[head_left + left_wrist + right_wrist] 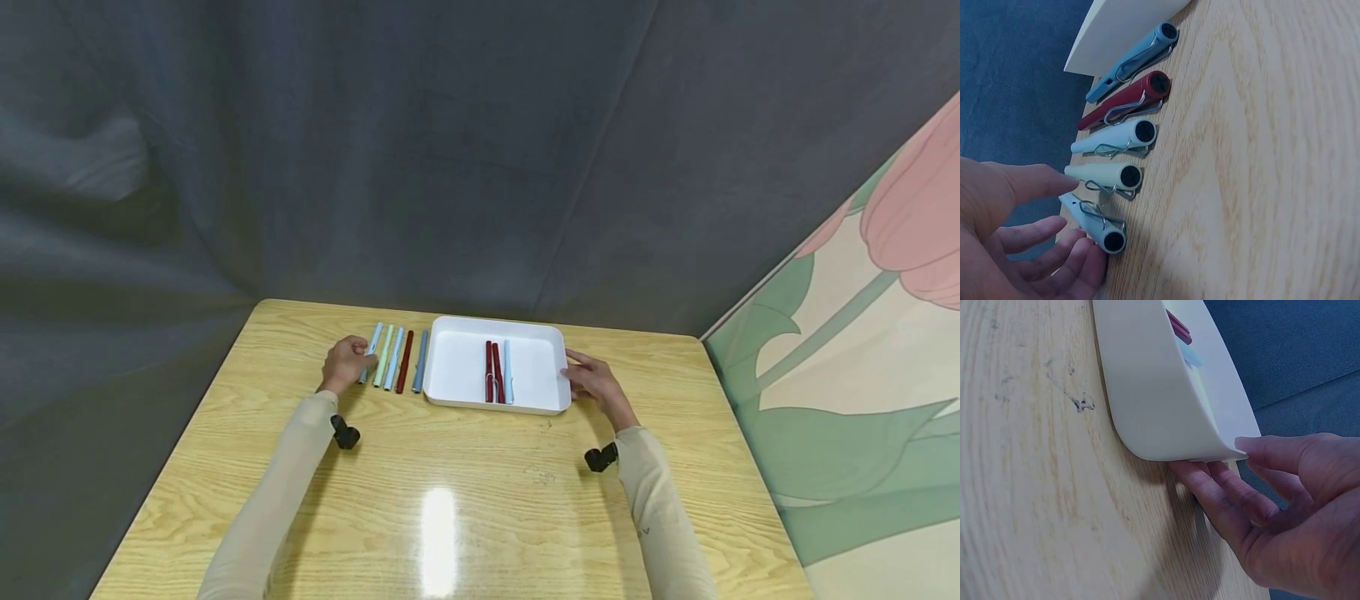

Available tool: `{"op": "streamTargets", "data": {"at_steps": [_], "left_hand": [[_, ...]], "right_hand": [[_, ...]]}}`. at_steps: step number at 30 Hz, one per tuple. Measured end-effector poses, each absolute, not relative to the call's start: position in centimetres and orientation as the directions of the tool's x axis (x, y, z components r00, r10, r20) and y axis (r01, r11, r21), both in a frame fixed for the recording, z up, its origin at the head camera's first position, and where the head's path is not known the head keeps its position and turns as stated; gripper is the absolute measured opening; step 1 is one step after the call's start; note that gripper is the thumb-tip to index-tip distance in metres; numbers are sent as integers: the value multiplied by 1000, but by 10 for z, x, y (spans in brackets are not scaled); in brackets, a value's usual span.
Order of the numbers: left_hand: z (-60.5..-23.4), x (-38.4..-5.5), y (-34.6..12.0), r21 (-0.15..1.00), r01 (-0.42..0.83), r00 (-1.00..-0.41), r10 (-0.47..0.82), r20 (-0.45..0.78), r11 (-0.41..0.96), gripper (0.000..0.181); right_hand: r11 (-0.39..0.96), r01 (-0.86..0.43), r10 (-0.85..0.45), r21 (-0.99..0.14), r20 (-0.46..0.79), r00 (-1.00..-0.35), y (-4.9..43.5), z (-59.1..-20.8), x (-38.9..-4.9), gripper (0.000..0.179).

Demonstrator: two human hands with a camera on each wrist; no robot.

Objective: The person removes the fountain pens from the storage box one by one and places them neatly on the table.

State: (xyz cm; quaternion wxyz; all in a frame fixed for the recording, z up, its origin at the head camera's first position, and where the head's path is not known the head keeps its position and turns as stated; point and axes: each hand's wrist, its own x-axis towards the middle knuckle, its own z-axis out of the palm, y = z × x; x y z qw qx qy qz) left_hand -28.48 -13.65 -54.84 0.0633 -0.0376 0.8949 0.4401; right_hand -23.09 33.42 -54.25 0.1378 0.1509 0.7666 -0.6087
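Observation:
My left hand (347, 364) is at the left end of a row of capped pens with wire clips. Its fingertips are beside the outermost light blue pen (1094, 225), and the thumb is over towards the pale green pen (1107, 175). Further along the row lie another light blue pen (1116, 136), a dark red pen (1125, 103) and a blue pen (1132, 62). A white tray (457, 358) stands right of the row. My right hand (596, 382) holds its right end, thumb on the rim and fingers against the wall below.
Inside the tray lie two dark red pens (489, 371) and a light blue pen (508, 371), side by side. The wooden table (360, 517) backs onto a dark curtain (420, 167). A wall with painted flowers (847, 400) is at the right.

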Motion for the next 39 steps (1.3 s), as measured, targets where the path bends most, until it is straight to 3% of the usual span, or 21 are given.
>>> {"op": "streamTargets", "data": {"at_steps": [10, 39], "left_hand": [[-544, -287, -129, 812, -115, -989, 8, -145, 572, 59], [-529, -286, -101, 889, -17, -997, 59, -49, 457, 55]], "right_hand": [[208, 408, 31, -889, -411, -911, 332, -529, -229, 62], [228, 384, 68, -894, -379, -923, 335, -544, -229, 61]]}}
